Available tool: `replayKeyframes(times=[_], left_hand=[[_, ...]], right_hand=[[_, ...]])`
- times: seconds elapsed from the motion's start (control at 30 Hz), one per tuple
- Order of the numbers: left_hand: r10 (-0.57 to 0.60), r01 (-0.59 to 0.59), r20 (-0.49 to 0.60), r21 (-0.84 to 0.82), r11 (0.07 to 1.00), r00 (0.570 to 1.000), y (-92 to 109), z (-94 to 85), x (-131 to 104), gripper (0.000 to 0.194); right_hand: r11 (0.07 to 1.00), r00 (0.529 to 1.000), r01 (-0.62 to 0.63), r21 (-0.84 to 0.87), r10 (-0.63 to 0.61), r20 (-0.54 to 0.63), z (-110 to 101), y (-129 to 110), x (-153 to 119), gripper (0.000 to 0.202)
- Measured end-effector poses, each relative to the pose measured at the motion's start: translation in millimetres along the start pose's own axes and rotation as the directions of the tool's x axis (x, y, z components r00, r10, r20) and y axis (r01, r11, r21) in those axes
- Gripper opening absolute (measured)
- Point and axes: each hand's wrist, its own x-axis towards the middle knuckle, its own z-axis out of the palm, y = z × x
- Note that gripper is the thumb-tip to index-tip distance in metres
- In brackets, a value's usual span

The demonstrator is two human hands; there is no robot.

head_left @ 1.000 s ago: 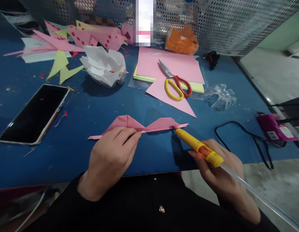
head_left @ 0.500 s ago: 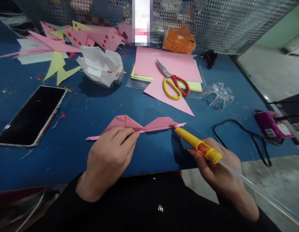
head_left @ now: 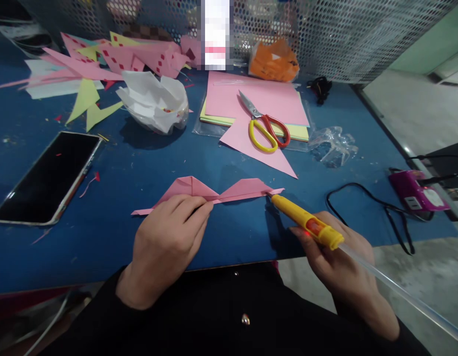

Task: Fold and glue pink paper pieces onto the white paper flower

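A folded pink paper piece [head_left: 241, 190] lies on the blue table near its front edge. My left hand [head_left: 167, 242] pinches its lower edge left of the middle, fingers pressed together. My right hand [head_left: 336, 262] is wrapped around a yellow hot glue gun [head_left: 297, 215], with a clear glue stick [head_left: 392, 284] running out of its back. The gun's tip rests at the right end of the folded paper. A small red light glows beside my right thumb.
Scissors [head_left: 264, 126] lie on stacked pink and yellow paper [head_left: 221, 101] behind. A phone [head_left: 47, 178] lies left, near a paper-lined plastic bowl [head_left: 158, 106] and folded pink shapes [head_left: 150, 57]. A purple box [head_left: 417, 190] with a black cable is at right. Crumpled clear plastic [head_left: 334, 146] sits nearby.
My right hand and the glue gun have shifted slightly right, the tip moving a little along the paper's right end. My left hand stays where it was.
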Motion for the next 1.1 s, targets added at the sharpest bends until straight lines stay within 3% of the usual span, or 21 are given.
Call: replayKeyframes(times=[0.5,0.63,0.83,1.0,1.1], left_hand=[[0.011,-0.011,-0.005,0.003,1.0,1.0,-1.1,1.7,-0.5,0.022],[0.014,-0.014,-0.004,0.007,1.0,1.0,-0.7,0.6,-1.2,0.02],[0.017,-0.017,0.006,0.003,1.0,1.0,-0.7,1.4,0.6,0.02],[0.013,-0.014,-0.028,-0.021,1.0,1.0,-0.6,-2.3,0.0,0.018],[-0.04,0.041,-0.076,0.002,0.999,0.996,-5.1,-9.1,-8.6,0.016]], right_hand=[[0.994,0.999,-0.044,-0.101,0.045,0.014,-2.2,-0.7,-0.9,0.036],[0.991,0.995,-0.096,-0.09,0.094,-0.034,-3.5,-0.5,-4.0,0.035],[0.986,0.985,-0.108,0.126,0.123,-0.123,-6.3,0.9,-13.4,0.022],[0.922,0.997,-0.065,0.383,0.078,-0.02,-3.1,-7.5,-12.3,0.012],[0.89,0.999,-0.036,0.454,0.036,0.009,0.0,-19.5,-6.1,0.008]])
